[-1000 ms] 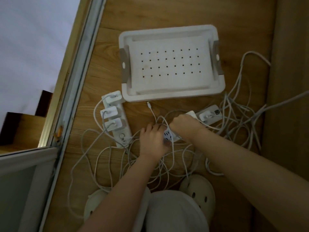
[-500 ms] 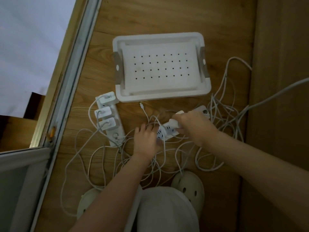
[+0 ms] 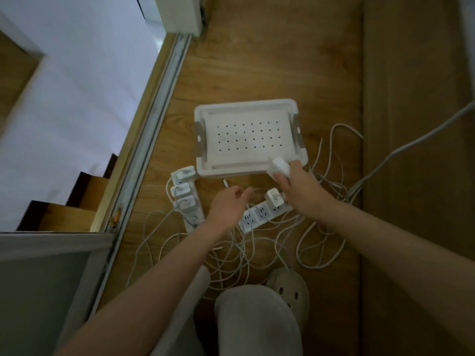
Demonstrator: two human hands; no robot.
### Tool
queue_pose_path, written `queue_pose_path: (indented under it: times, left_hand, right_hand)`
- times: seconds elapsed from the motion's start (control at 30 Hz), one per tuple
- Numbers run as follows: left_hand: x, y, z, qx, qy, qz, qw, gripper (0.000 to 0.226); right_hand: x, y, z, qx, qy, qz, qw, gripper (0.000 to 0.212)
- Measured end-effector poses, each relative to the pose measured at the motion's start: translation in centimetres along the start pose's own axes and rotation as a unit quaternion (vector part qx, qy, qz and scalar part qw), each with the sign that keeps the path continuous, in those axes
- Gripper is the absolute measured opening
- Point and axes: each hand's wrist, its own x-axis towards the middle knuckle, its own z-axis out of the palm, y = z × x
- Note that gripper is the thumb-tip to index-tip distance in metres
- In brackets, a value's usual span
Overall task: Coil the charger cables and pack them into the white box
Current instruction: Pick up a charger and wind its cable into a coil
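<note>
A metal door track (image 3: 154, 129) runs along the left edge of the wooden floor (image 3: 257, 60). Just beside it, a long white plastic power strip (image 3: 194, 219) lies on the floor with three white plugged-in adapters (image 3: 181, 190) in a row.

The left hand (image 3: 228, 205) is held low between the two strips, with the fingers loosely curled and the thumb close to the forefinger. A thin cable passes at the fingertips; it cannot be told whether it is pinched.

The white rectangular plastic box (image 3: 231, 172) stands on the floor beyond both hands, with its perforated base facing up.

A second white power strip (image 3: 257, 214) lies at an angle in front of the box, with one square white adapter (image 3: 275, 200) plugged in at its right end.

The right hand (image 3: 300, 186) is closed around a white square charger adapter (image 3: 279, 167), which is gripped between thumb and fingers and held over the near right corner of the box rim.

The thin white charger cables (image 3: 231, 253) lie uncoiled in a loose tangle on the floor, in front of and to the right of the box. A thicker pale cord (image 3: 411, 142) leads away to the upper right. A grey perforated clog (image 3: 290, 289) is planted on the floor among the cables.
</note>
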Motion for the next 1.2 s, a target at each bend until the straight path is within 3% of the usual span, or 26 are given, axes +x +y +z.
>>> queue_pose_path:
  times: [0.07, 0.17, 0.23, 0.3, 0.37, 0.53, 0.63, 0.73, 0.8, 0.93, 0.97, 1.03, 1.13, 1.2]
  left_hand:
    - [-2.4, 4.2, -1.3, -0.131, -0.067, 0.018, 0.989, 0.045]
    - [-5.8, 9.1, -2.8, -0.233, -0.108, 0.017, 0.966, 0.051]
    - [-7.7, 11.4, -3.8, -0.294, -0.099, -0.003, 0.951, 0.052]
    - [-9.7, 13.2, -5.0, -0.341, -0.054, -0.014, 0.938, 0.038]
    - [-11.4, 14.4, -6.1, -0.362, 0.000, -0.020, 0.932, 0.033]
    - [-15.1, 15.8, -8.0, -0.383, 0.114, -0.030, 0.916, 0.037]
    - [-16.7, 15.7, -9.3, -0.413, 0.141, -0.017, 0.900, 0.042]
    - [-18.9, 15.2, -10.4, -0.450, 0.147, 0.018, 0.881, 0.041]
    - [-20.2, 14.9, -11.2, -0.495, 0.149, 0.048, 0.855, 0.041]
    - [-22.0, 13.7, -13.3, -0.661, 0.103, 0.099, 0.737, 0.033]
    - [-22.2, 13.2, -13.9, -0.677, 0.081, 0.099, 0.725, 0.034]
    - [-22.6, 12.2, -15.1, -0.637, 0.037, 0.091, 0.765, 0.040]
    - [-22.9, 11.3, -16.0, -0.456, -0.034, 0.091, 0.885, 0.047]
    - [-23.2, 11.5, -16.0, -0.341, -0.092, 0.086, 0.932, 0.049]
  right_hand:
    - [-1.2, -1.4, -0.8, -0.010, 0.012, -0.027, 1.000, 0.020]
    - [-3.1, -3.9, -2.1, -0.112, 0.018, -0.143, 0.983, 0.028]
    - [-4.8, -6.0, -3.3, -0.159, 0.018, -0.188, 0.969, 0.048]
    - [-6.9, -8.0, -4.5, -0.193, 0.016, -0.214, 0.957, 0.064]
    - [-8.9, -9.4, -5.2, -0.166, 0.017, -0.237, 0.957, 0.071]
    - [-12.9, -12.0, -6.0, -0.046, 0.074, -0.287, 0.954, 0.056]
    - [-14.1, -13.3, -6.0, 0.015, 0.112, -0.305, 0.946, 0.035]
    - [-15.1, -14.5, -5.2, 0.056, 0.131, -0.331, 0.933, 0.033]
    - [-15.5, -14.8, -4.8, 0.090, 0.118, -0.336, 0.930, 0.027]
    - [-15.5, -13.0, -3.5, 0.053, 0.038, -0.335, 0.940, 0.023]
    - [-15.6, -12.4, -3.1, 0.073, 0.016, -0.327, 0.942, 0.025]
    - [-16.0, -11.3, -2.5, 0.116, -0.029, -0.304, 0.945, 0.028]
    - [-16.6, -10.1, -2.1, 0.111, -0.096, -0.287, 0.947, 0.028]
    - [-16.3, -9.7, -2.2, 0.090, -0.127, -0.280, 0.947, 0.026]
